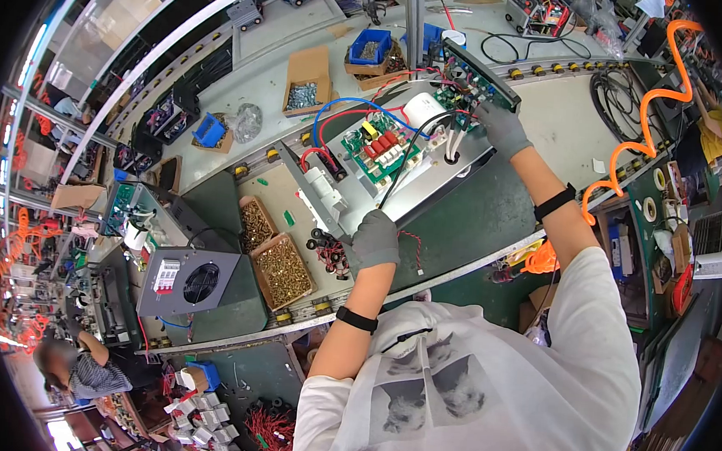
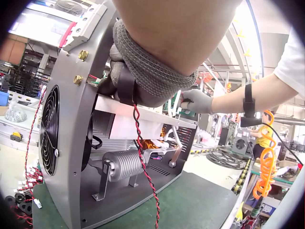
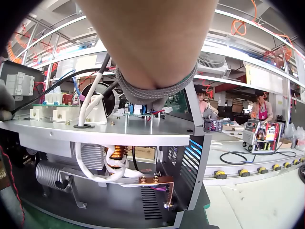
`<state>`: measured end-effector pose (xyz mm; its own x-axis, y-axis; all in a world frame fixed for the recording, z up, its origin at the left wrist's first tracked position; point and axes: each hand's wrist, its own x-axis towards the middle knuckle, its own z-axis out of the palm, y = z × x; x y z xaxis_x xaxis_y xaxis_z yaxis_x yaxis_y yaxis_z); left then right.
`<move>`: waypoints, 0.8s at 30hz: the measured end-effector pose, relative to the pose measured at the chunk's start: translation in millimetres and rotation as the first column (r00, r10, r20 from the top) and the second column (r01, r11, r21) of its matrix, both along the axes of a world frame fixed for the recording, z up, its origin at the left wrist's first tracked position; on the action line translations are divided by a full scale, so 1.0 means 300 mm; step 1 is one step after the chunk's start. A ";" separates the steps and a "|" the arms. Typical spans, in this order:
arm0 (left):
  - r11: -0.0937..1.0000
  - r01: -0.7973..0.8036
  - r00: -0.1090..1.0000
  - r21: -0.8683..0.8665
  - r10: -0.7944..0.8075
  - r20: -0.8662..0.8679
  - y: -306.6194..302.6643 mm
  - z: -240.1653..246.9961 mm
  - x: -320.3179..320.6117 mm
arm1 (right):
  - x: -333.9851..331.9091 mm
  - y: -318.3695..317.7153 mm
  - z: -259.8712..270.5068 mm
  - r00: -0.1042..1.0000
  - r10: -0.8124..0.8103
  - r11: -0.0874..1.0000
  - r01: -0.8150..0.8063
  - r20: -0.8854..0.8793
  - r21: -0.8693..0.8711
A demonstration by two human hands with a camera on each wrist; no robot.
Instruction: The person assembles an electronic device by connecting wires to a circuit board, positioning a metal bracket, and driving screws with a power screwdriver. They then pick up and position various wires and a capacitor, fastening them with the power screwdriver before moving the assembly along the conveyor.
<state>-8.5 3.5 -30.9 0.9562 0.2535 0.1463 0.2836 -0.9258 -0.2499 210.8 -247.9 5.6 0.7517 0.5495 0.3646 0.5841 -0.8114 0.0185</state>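
Observation:
An open metal machine chassis (image 1: 413, 187) lies across the bench, with a green circuit board (image 1: 378, 148) and blue, red and white cables on top. My gloved left hand (image 1: 375, 241) is at its near left corner, fingers curled round the end of a black cable (image 1: 399, 172). In the left wrist view, a twisted red-black wire (image 2: 145, 167) hangs below this hand, beside the fan panel (image 2: 64, 129). My gloved right hand (image 1: 503, 128) is at the upright board panel (image 1: 478, 75) on the far end; its fingertips are partly hidden among wires.
Two boxes of brass parts (image 1: 282, 272) stand left of the chassis, near a second unit with a fan (image 1: 200, 282). Blue bins (image 1: 369, 47) and a carton (image 1: 306, 82) are behind. An orange coiled hose (image 1: 650, 119) hangs at the right.

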 end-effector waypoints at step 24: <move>0.999 0.033 0.999 -0.003 -0.033 -0.016 0.001 0.017 -0.008 | -0.003 0.027 0.036 0.994 0.105 0.989 -0.108 -0.044 -0.097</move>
<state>-11.0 3.7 -25.9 0.9662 0.2224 0.1307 0.2492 -0.9353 -0.2513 209.9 -239.8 16.5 0.6993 0.6592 0.2763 0.6690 -0.7398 0.0718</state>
